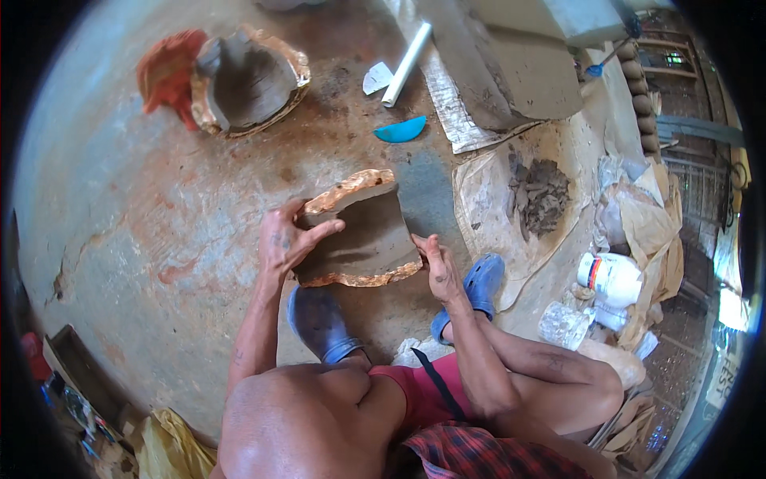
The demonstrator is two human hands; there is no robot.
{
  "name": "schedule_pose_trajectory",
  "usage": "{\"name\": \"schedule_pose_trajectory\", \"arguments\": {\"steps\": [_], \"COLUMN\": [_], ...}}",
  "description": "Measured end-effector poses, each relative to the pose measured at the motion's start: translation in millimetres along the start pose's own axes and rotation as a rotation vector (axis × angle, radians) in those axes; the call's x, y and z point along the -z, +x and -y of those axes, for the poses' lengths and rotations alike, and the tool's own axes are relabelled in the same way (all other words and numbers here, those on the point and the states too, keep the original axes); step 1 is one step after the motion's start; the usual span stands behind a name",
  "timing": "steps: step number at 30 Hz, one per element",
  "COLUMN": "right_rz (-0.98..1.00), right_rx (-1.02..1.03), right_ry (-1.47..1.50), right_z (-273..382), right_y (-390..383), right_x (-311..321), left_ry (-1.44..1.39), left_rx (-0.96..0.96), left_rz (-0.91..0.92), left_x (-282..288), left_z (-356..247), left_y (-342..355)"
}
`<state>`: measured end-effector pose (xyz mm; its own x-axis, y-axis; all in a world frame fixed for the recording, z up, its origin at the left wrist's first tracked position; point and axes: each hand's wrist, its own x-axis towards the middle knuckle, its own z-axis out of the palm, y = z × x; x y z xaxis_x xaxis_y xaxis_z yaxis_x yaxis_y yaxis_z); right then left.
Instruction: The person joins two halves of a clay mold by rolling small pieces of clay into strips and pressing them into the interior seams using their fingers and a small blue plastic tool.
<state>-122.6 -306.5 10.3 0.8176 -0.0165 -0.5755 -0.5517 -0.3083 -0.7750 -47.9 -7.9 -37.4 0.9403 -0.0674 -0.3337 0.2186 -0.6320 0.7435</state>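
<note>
Between my two hands is a curved, hollow mould piece [371,227], its inside lined with smooth grey-brown clay and its thick rims rough and orange-brown. My left hand [283,239] grips its left end, thumb laid over the inner side and fingers behind, partly hidden. At the right end my right hand [436,265] holds the edge close to the lower corner. The piece is held over the floor in front of my blue clogs [317,319]. Beyond it on the floor lies a teal half-moon scraper [400,129].
A second clay-lined mould piece [299,94] rests far left against a reddish one [166,76]. A white tube [407,64] and a white scrap [377,77] lie beyond the scraper. Right are a large grey clay slab [535,76], clay scraps [542,195] on a sheet, and a white tub [614,279].
</note>
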Motion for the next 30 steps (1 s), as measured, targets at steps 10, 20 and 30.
{"name": "schedule_pose_trajectory", "arguments": {"steps": [10, 20, 30], "right_rz": [-0.104, -0.143, -0.097], "right_rx": [0.386, 0.432, 0.467], "right_ry": [-0.160, -0.065, -0.169], "right_z": [42, 19, 66], "right_y": [30, 60, 81], "right_x": [-30, -50, -51], "left_ry": [-0.295, -0.367, -0.764], "left_rx": [-0.027, 0.080, 0.442], "left_rz": [-0.374, -0.228, -0.016], "left_x": [10, 33, 61], "left_z": [30, 14, -39], "left_y": [-37, -39, -96]}}
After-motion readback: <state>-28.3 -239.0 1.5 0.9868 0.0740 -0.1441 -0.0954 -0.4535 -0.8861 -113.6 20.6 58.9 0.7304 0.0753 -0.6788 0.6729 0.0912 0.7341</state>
